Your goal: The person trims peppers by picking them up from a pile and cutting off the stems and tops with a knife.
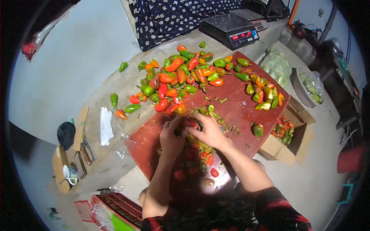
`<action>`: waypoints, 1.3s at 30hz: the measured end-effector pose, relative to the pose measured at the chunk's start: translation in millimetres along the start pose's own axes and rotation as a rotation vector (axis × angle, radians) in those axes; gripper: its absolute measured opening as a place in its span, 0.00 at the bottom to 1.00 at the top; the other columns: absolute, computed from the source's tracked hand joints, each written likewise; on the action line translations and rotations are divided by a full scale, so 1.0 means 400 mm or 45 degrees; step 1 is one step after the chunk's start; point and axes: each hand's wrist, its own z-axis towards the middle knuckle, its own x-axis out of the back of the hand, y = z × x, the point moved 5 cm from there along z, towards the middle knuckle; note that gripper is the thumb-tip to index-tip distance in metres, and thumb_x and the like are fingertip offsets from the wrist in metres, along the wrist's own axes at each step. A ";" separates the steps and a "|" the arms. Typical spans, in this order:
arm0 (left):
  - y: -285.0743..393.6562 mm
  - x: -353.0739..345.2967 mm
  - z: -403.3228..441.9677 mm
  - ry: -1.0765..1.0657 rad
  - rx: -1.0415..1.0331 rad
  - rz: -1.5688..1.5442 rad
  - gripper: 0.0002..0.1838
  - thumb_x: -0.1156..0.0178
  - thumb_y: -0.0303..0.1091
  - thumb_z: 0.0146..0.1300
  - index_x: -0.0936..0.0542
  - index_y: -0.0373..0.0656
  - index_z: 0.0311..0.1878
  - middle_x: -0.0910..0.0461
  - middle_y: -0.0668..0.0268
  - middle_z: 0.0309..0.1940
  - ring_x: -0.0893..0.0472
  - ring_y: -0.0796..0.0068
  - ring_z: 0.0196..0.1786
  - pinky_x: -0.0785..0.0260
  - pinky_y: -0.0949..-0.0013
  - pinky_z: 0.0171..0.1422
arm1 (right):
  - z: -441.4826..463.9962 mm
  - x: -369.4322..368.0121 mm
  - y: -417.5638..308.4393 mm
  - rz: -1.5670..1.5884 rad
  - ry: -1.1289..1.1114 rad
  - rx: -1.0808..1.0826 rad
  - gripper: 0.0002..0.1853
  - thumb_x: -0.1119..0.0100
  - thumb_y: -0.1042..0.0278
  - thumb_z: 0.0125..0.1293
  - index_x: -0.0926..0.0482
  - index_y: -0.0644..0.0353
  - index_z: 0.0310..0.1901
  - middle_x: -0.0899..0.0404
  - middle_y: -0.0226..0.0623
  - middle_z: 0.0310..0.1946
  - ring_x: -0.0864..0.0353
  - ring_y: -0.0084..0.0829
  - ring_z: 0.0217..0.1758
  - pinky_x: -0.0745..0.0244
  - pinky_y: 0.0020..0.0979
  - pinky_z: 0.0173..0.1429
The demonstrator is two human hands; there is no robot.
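Over the red tabletop, my two hands meet around a dark red pepper, most of it hidden by fingers. My left hand curls round its left side. From the right, my right hand has thumb and fingers closed on it; whether a small tool is there too, I cannot tell. Just beyond the hands lies a large pile of red, orange and green peppers. Stems and green scraps are scattered around my hands. Pepper pieces lie below them, partly in shadow.
A smaller group of peppers sits at the table's right, with a lone green pepper nearer. An open cardboard box with peppers stands on the floor. Behind are a digital scale and a grey tub. A red crate is at lower left.
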 end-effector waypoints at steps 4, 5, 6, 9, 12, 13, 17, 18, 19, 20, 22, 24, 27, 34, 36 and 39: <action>0.021 0.033 -0.011 0.284 0.293 -0.481 0.23 0.29 0.29 0.57 0.21 0.37 0.56 0.18 0.59 0.49 0.18 0.69 0.49 0.27 0.65 0.58 | -0.002 0.015 0.010 0.126 0.122 -0.243 0.20 0.30 0.64 0.61 0.23 0.64 0.52 0.14 0.46 0.45 0.13 0.36 0.45 0.21 0.36 0.49; 0.003 0.029 -0.015 0.291 0.449 -0.710 0.21 0.30 0.30 0.59 0.21 0.36 0.55 0.18 0.61 0.49 0.19 0.71 0.49 0.28 0.66 0.58 | 0.000 0.014 0.023 0.169 0.246 -0.173 0.18 0.30 0.68 0.61 0.24 0.64 0.50 0.15 0.40 0.40 0.18 0.27 0.38 0.24 0.31 0.45; -0.013 0.021 -0.019 0.299 0.601 -0.942 0.19 0.32 0.30 0.61 0.21 0.36 0.54 0.18 0.63 0.49 0.20 0.74 0.49 0.28 0.68 0.57 | 0.000 0.010 0.029 0.155 0.225 -0.162 0.18 0.30 0.68 0.61 0.24 0.64 0.50 0.15 0.40 0.40 0.18 0.27 0.38 0.24 0.31 0.45; -0.042 -0.011 -0.026 0.067 0.728 -1.104 0.16 0.34 0.32 0.65 0.20 0.36 0.52 0.18 0.65 0.47 0.20 0.76 0.47 0.29 0.70 0.55 | -0.016 -0.004 0.033 0.429 0.240 -0.216 0.18 0.28 0.70 0.60 0.24 0.63 0.48 0.19 0.30 0.34 0.22 0.23 0.37 0.27 0.28 0.45; -0.015 -0.029 -0.019 -0.133 0.495 -1.157 0.12 0.37 0.33 0.67 0.19 0.37 0.50 0.17 0.68 0.43 0.21 0.80 0.45 0.30 0.74 0.53 | -0.037 -0.036 -0.005 0.394 0.151 -0.205 0.17 0.27 0.71 0.60 0.24 0.62 0.48 0.19 0.31 0.34 0.22 0.22 0.37 0.27 0.28 0.45; -0.014 -0.036 -0.023 -0.127 0.578 -1.228 0.10 0.36 0.32 0.66 0.18 0.38 0.47 0.17 0.70 0.40 0.21 0.81 0.43 0.29 0.74 0.52 | -0.039 -0.046 -0.010 0.398 0.168 -0.124 0.18 0.27 0.70 0.59 0.24 0.62 0.46 0.18 0.31 0.35 0.22 0.22 0.36 0.26 0.28 0.43; -0.012 0.028 -0.017 -0.054 0.572 -0.998 0.12 0.31 0.31 0.58 0.18 0.38 0.44 0.16 0.66 0.39 0.18 0.75 0.42 0.26 0.68 0.47 | -0.021 -0.031 -0.026 0.057 -0.220 -0.143 0.14 0.26 0.69 0.57 0.24 0.62 0.38 0.19 0.32 0.28 0.21 0.26 0.29 0.25 0.31 0.37; -0.025 0.036 -0.012 -0.047 0.575 -0.998 0.12 0.31 0.31 0.58 0.18 0.38 0.44 0.16 0.66 0.39 0.18 0.75 0.42 0.26 0.68 0.47 | -0.013 -0.012 -0.047 -0.134 -0.204 -0.103 0.12 0.27 0.68 0.57 0.23 0.63 0.34 0.22 0.35 0.22 0.21 0.31 0.26 0.24 0.32 0.35; -0.022 0.066 0.002 0.063 0.341 -0.671 0.14 0.30 0.32 0.55 0.18 0.39 0.44 0.17 0.63 0.38 0.17 0.68 0.42 0.26 0.66 0.46 | -0.010 0.001 -0.040 -0.228 -0.188 -0.194 0.12 0.28 0.67 0.57 0.23 0.63 0.32 0.23 0.36 0.20 0.20 0.34 0.24 0.24 0.34 0.34; -0.012 0.089 0.007 0.166 0.111 -0.343 0.16 0.29 0.32 0.51 0.18 0.39 0.43 0.18 0.59 0.37 0.16 0.61 0.41 0.25 0.63 0.44 | -0.008 0.013 -0.029 -0.323 -0.172 -0.285 0.13 0.28 0.66 0.57 0.23 0.63 0.30 0.24 0.37 0.19 0.20 0.36 0.23 0.24 0.36 0.33; -0.015 0.096 0.006 0.164 0.048 -0.201 0.18 0.29 0.34 0.47 0.18 0.41 0.42 0.20 0.55 0.39 0.18 0.51 0.41 0.24 0.57 0.44 | -0.005 0.014 0.004 -0.394 -0.150 -0.280 0.13 0.29 0.63 0.57 0.21 0.63 0.29 0.22 0.42 0.19 0.18 0.44 0.23 0.23 0.41 0.32; 0.008 0.093 0.000 0.104 -0.013 -0.060 0.18 0.28 0.33 0.47 0.18 0.39 0.41 0.22 0.56 0.36 0.19 0.55 0.41 0.27 0.59 0.48 | -0.007 0.006 0.002 -0.504 -0.138 -0.167 0.12 0.31 0.61 0.57 0.20 0.62 0.30 0.20 0.47 0.21 0.17 0.50 0.26 0.22 0.45 0.34; 0.039 0.077 -0.005 -0.012 -0.073 -0.118 0.18 0.27 0.35 0.47 0.18 0.38 0.40 0.22 0.54 0.38 0.20 0.51 0.42 0.26 0.55 0.47 | -0.007 -0.011 -0.014 -0.602 -0.194 -0.117 0.11 0.31 0.62 0.54 0.19 0.61 0.30 0.19 0.49 0.23 0.18 0.54 0.29 0.22 0.48 0.35; 0.031 0.061 -0.010 -0.192 -0.172 -0.154 0.18 0.28 0.37 0.48 0.17 0.42 0.42 0.22 0.53 0.39 0.20 0.48 0.41 0.25 0.54 0.46 | 0.000 -0.013 -0.034 -0.670 -0.268 0.091 0.10 0.30 0.66 0.49 0.21 0.60 0.29 0.19 0.49 0.23 0.17 0.53 0.31 0.22 0.49 0.37; 0.036 0.066 -0.008 -0.263 -0.201 -0.159 0.22 0.26 0.46 0.50 0.18 0.42 0.42 0.21 0.54 0.44 0.18 0.48 0.43 0.24 0.54 0.45 | -0.002 -0.013 -0.040 -0.702 -0.295 0.115 0.09 0.31 0.67 0.50 0.20 0.61 0.29 0.19 0.49 0.24 0.17 0.52 0.31 0.21 0.49 0.38; 0.049 0.061 -0.014 -0.328 -0.256 -0.342 0.23 0.27 0.46 0.51 0.19 0.38 0.43 0.22 0.54 0.41 0.19 0.49 0.42 0.26 0.56 0.48 | 0.029 -0.003 0.048 -0.881 -0.298 -0.104 0.08 0.33 0.66 0.52 0.19 0.61 0.31 0.18 0.49 0.26 0.16 0.52 0.33 0.20 0.49 0.40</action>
